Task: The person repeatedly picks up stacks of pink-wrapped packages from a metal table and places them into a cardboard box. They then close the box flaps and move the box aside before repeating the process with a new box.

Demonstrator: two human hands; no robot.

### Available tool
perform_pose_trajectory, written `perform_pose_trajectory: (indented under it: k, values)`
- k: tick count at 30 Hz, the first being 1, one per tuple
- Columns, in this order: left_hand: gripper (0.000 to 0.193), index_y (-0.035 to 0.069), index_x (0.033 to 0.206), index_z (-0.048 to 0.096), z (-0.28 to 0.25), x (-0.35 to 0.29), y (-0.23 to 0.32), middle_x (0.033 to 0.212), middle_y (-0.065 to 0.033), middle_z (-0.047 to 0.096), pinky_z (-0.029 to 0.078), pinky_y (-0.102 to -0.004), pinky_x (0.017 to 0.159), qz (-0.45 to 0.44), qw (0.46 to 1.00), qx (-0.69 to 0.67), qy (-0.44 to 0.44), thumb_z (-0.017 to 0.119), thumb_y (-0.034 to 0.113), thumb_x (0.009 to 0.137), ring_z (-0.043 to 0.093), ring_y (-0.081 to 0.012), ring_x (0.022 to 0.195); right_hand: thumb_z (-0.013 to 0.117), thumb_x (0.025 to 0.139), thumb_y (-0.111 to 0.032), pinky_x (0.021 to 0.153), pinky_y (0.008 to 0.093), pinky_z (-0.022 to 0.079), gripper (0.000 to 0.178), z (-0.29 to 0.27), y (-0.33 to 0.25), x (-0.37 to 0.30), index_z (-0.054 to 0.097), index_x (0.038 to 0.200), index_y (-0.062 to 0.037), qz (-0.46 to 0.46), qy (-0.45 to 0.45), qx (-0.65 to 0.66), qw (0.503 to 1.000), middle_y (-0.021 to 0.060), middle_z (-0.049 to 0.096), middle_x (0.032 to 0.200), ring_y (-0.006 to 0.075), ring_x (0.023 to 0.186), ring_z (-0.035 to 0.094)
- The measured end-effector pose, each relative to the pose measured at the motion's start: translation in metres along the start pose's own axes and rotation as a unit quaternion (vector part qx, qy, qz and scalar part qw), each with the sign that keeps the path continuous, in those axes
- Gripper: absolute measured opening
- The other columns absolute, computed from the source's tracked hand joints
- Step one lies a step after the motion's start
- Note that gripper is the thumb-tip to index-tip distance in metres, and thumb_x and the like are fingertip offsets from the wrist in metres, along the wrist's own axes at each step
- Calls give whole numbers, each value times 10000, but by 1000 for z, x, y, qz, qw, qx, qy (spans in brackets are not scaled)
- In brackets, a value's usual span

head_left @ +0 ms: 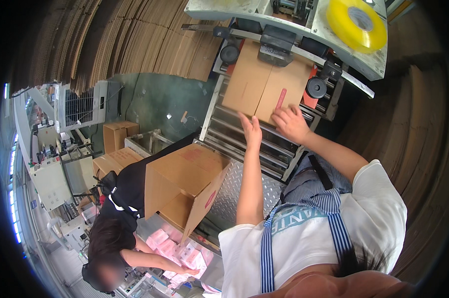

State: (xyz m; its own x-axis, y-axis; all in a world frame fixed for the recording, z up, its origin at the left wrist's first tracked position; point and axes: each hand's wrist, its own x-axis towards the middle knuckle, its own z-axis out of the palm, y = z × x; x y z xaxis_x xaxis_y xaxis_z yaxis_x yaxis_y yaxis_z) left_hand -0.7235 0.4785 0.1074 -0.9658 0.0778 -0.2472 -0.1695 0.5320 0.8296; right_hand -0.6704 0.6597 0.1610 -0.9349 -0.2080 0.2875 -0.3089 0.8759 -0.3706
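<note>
A closed cardboard box (247, 82) lies on the roller conveyor (224, 130), its far end under the taping machine's (276, 44) front bar. A red mark and a centre seam show on its top. My left hand (252, 131) is upright against the box's near edge, fingers stretched out. To its right, my right hand (291, 124) rests on the near right corner of the box, fingers apart and slightly bent over the top. Neither hand grasps anything that I can see.
A large roll of yellow tape (341, 32) sits on the machine. An open carton (182, 174) stands left of a diamond-plate surface (234, 191). A co-worker (117, 213) reaches toward pink-white packs (177, 251). Stacked cardboard sheets (120, 44) line the far left; more cardboard (413, 149) stands right.
</note>
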Motion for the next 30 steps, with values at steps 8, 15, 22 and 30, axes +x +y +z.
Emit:
perform_pose_trajectory:
  k: [8,15,22,30]
  values:
    - [552,0,1353,394,15,-114,-97,1299,-263,481,367,-402,1011,-57,990,73,-109,515,312,914,459,-384,1214,569,755,-105,937,409,376,378,2,45,27,519,1130,-86,144,4,-88,986,82,515,1177,237,1123,496]
    - [383,30,1050,626,-40,-323,-316,1127,-239,601,449,-467,904,-82,912,237,-324,444,326,890,577,-402,1026,558,794,-97,947,448,423,430,-6,55,21,489,1219,-80,233,-49,-119,964,102,439,1335,280,1214,449]
    - [207,47,809,618,-96,-421,-370,922,-180,650,517,-445,671,56,867,314,-384,475,191,847,637,-338,840,665,756,-130,849,402,463,292,-102,-55,-140,603,1036,-76,243,3,-8,970,116,591,983,309,979,552]
    - [167,38,790,655,-111,-396,-391,757,-113,650,494,-375,595,42,878,262,-398,558,173,777,641,-219,725,714,705,-96,725,360,435,171,-348,-210,-252,636,857,-90,173,266,-320,892,34,573,788,236,784,548]
